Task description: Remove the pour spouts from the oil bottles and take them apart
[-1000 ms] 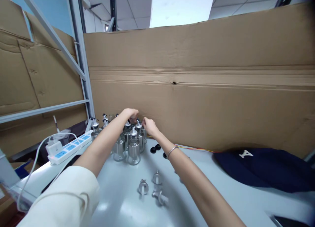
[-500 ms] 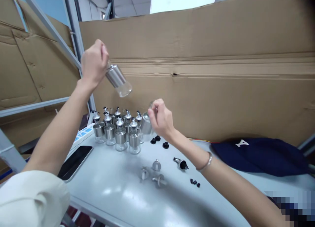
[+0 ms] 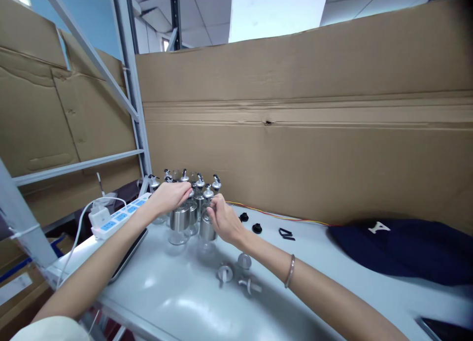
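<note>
My left hand [image 3: 174, 195] is closed around the top of a glass bottle [image 3: 180, 220] with a steel sleeve, at the front of a bottle group on the table. My right hand [image 3: 226, 219] is closed at the neck of a second glass bottle [image 3: 207, 228], upright just right of the first. Both necks are mostly hidden by my fingers. Behind them stand several similar bottles with silver pourer tops [image 3: 200, 180]. Loose silver pourer parts [image 3: 225, 273] lie in front of my right forearm.
Black stoppers [image 3: 256, 228] and thin black pieces [image 3: 286, 234] lie beyond my right arm. A navy cap [image 3: 402, 250] rests at the right. On the left are a power strip [image 3: 120, 217] and a partly covered phone [image 3: 127, 257]. Cardboard [image 3: 295, 168] walls the back; a metal post [image 3: 135, 99] rises left.
Both hands have come down with their bottles to the tabletop, beside the bottle group. My left hand dropped furthest, and its bottle went from tilted to upright. The view has shifted slightly.
</note>
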Available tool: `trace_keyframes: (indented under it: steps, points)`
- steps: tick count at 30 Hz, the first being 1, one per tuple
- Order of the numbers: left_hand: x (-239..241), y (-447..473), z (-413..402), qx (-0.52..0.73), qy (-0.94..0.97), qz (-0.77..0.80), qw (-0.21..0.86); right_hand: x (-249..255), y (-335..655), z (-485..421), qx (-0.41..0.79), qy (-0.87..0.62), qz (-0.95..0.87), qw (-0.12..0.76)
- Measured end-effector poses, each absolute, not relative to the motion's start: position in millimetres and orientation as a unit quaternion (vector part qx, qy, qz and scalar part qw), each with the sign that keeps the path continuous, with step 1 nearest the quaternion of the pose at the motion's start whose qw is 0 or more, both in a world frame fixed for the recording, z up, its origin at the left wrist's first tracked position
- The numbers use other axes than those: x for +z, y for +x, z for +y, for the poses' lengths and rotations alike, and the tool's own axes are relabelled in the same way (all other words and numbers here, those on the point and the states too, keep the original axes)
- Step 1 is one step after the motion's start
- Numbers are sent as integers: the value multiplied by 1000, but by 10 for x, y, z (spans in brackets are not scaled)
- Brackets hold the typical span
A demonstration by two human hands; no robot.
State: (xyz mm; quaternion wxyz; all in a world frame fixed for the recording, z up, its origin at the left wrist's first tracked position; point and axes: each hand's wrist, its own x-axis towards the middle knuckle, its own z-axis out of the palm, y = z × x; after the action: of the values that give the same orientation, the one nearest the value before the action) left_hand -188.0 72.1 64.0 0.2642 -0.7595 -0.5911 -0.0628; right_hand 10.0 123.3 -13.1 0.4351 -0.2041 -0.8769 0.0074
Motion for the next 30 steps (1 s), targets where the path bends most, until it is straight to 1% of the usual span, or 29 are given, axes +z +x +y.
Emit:
trace_keyframes:
  steps: [5,9,12,19,23,26,27,29,30]
  points:
    - [468,-1940,878,-87,-777,-557,279,-178,62,1308,-14,-210,-893,399]
    - [256,-1991,1040,-132,-788,-512,316,-209,46,1404,-26,-223,-902,370]
    - [131,-1975,1164,-162,-799,-483,319,-235,42,1487,-30,-234,-906,352]
    - [98,-1819,1334,-162,-809,-479,301,-167,92,1560,-3,-249,-900,358]
    - [259,-1795,1240,-191,-792,-496,300,-80,180,1533,-17,-212,-893,396]
    - [570,-1899,1236,-256,-697,-597,304,-9,237,1523,-22,-214,-877,429]
    - [699,-1967,1276,-258,-661,-639,299,24,247,1522,-21,-221,-872,435]
    - [956,-2147,1420,-198,-625,-712,252,115,245,1522,-20,-238,-866,439]
    - [1068,-2252,1515,-131,-618,-745,212,176,230,1525,-22,-247,-864,437]
